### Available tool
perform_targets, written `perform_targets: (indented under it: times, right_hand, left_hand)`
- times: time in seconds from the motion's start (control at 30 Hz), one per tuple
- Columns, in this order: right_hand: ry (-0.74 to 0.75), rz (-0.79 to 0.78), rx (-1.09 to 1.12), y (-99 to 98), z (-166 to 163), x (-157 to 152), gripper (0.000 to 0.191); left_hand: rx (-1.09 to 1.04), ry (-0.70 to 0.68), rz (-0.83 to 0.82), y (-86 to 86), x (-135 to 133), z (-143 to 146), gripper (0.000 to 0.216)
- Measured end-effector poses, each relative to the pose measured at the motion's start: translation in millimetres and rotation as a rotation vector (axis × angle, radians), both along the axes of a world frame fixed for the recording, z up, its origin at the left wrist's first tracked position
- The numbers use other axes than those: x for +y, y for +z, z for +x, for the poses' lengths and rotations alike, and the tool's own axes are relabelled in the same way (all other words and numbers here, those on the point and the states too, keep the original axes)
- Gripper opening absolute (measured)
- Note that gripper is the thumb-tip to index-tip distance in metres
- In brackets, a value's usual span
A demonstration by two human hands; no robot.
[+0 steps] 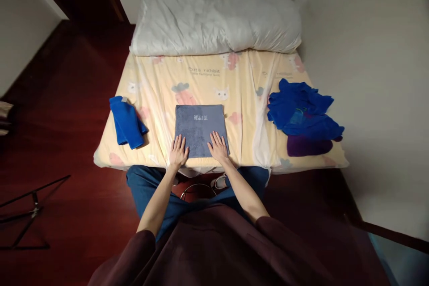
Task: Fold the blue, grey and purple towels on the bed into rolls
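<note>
A grey-blue towel lies flat on the bed in front of me, with a line of white lettering near its far edge. My left hand rests on its near left corner, fingers stretched out and palm down. On the near right part of the same towel lies my right hand, its fingers spread. Neither hand grips anything. Off to the left is a folded blue cloth with a small pale tag. To the right sits a crumpled heap of blue cloths, with a purple cloth under its near side.
The bed has a yellow sheet printed with rabbits and carrots. A rolled white quilt fills its far end. A black metal stand is on the dark red floor at left. A wall runs along the right.
</note>
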State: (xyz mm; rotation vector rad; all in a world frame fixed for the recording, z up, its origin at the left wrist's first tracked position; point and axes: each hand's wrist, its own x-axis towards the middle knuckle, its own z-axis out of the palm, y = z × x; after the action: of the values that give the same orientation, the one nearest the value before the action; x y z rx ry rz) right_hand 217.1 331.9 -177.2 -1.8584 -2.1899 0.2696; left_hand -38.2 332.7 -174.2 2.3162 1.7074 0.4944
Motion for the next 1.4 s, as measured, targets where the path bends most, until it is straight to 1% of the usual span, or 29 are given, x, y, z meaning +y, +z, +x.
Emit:
perform_targets:
  times: [0.13, 0.27, 0.43, 0.53, 0.6, 0.67, 0.73, 0.83, 0.9, 0.97, 1.03, 1.1, 1.27, 1.4]
  right_hand:
    - [-0.061, 0.002, 0.008, -3.3, 23, -11, 0.065]
    - [-0.129, 0.002, 0.026, -11.5, 38, -27, 0.066]
    - [-0.196, 0.012, 0.032, -20.5, 51, -57, 0.065]
    - [-0.252, 0.013, 0.028, -20.2, 54, -82, 0.066]
    - [-0.280, 0.033, 0.031, -15.4, 51, -97, 0.065]
    - [-0.264, 0.062, 0.030, -6.6, 41, -106, 0.063]
    - [-0.181, 0.073, 0.029, 3.6, 23, -106, 0.061]
    - [0.034, 0.033, 0.038, 12.5, -15, -98, 0.062]
    - [0.129, -0.012, 0.037, 11.3, -39, -95, 0.064]
    - [0.152, -0.045, 0.025, 6.3, -53, -95, 0.068]
    - [0.132, -0.053, 0.013, 1.0, -56, -100, 0.068]
    - [0.092, -0.044, 0.010, -2.7, -48, -107, 0.068]
    - [-0.088, -0.012, 0.010, -7.8, -9, -120, 0.067]
    - [-0.182, 0.026, 0.036, -10.3, 17, -125, 0.062]
  left_hand:
    - [0.017, 0.046, 0.008, -5.3, -18, -26, 0.066]
    - [0.035, 0.058, 0.041, -12.6, -36, -43, 0.068]
    - [0.051, 0.059, 0.064, -19.6, -61, -54, 0.069]
    - [0.061, 0.074, 0.087, -17.2, -75, -52, 0.069]
    - [0.069, 0.040, 0.104, -11.7, -81, -44, 0.068]
    - [0.080, -0.044, 0.109, -4.1, -82, -28, 0.065]
    - [0.097, -0.145, 0.106, 3.1, -78, -6, 0.063]
    - [0.142, -0.262, 0.081, 7.5, -70, 32, 0.062]
    - [0.176, -0.283, 0.038, 5.2, -69, 51, 0.062]
    - [0.202, -0.265, -0.005, 0.6, -73, 58, 0.062]
    - [0.206, -0.228, -0.024, -3.3, -80, 52, 0.062]
    - [0.184, -0.179, -0.022, -4.7, -87, 38, 0.060]
    - [0.092, -0.036, -0.012, -3.9, -96, -6, 0.062]
    - [0.029, 0.044, 0.008, -7.3, -99, -28, 0.066]
